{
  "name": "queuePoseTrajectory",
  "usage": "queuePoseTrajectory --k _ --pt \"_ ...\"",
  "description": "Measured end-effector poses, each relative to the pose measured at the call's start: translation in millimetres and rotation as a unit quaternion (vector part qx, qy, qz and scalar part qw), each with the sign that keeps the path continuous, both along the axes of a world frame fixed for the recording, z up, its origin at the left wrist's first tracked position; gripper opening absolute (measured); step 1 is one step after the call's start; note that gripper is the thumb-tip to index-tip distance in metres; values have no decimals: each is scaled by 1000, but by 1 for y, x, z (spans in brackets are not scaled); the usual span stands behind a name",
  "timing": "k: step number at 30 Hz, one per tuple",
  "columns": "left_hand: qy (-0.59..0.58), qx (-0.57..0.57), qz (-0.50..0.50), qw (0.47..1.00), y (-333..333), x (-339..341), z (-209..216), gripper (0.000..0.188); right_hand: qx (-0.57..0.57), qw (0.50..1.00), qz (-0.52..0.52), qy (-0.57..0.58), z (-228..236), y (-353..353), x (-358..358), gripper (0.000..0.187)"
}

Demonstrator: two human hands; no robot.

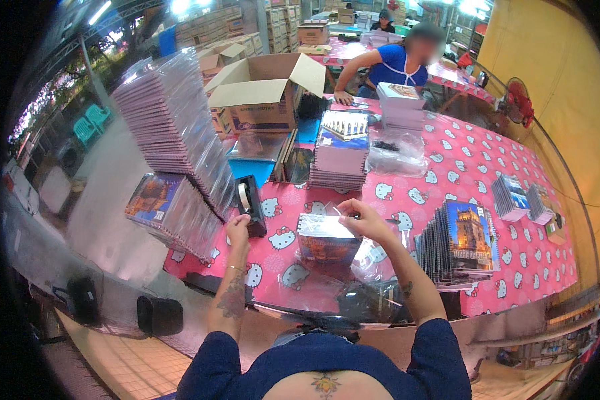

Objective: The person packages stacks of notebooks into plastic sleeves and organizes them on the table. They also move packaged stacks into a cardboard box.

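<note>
If the right hand (356,217), pinching film (325,209) over the pack (327,251) at the worktop's (283,239) near edge, tugs unevenly, it could skew; whether the left hand (238,229), by the dispenser (256,217) at the pack's ten o'clock, grips tape, I cannot tell. The carton (255,115) at eleven hides its contents; the bag (407,163) at one holds something dark.

Packing workshop — open carton (253,110), stacked booklets (340,159), tape dispenser (255,217)

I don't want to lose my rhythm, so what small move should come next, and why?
Probably draw off some tape with your left hand: it is right at the black tape dispenser, while your right hand is at the top of the booklet stack, with clear film beside it.
</note>
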State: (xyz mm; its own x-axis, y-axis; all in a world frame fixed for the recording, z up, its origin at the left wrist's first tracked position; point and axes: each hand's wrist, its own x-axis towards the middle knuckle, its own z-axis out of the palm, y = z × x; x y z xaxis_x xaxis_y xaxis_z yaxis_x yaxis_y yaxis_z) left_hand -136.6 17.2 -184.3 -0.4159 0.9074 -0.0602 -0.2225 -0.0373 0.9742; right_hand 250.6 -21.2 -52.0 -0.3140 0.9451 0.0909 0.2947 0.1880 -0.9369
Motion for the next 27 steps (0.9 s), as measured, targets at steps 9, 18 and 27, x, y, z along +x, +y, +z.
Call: queuePoseTrajectory --k 9,18,27 --pt "435 -181 -28 881 -27 -36 -14 15 17 1000 4 16 -1 -7 2 38" --pt "676 303 -515 431 22 171 248 30 23 999 -14 20 -4 -8 1 41" --pt "180 -171 -738 627 77 158 72 68 66 996 -54 -32 1 -16 -5 55"
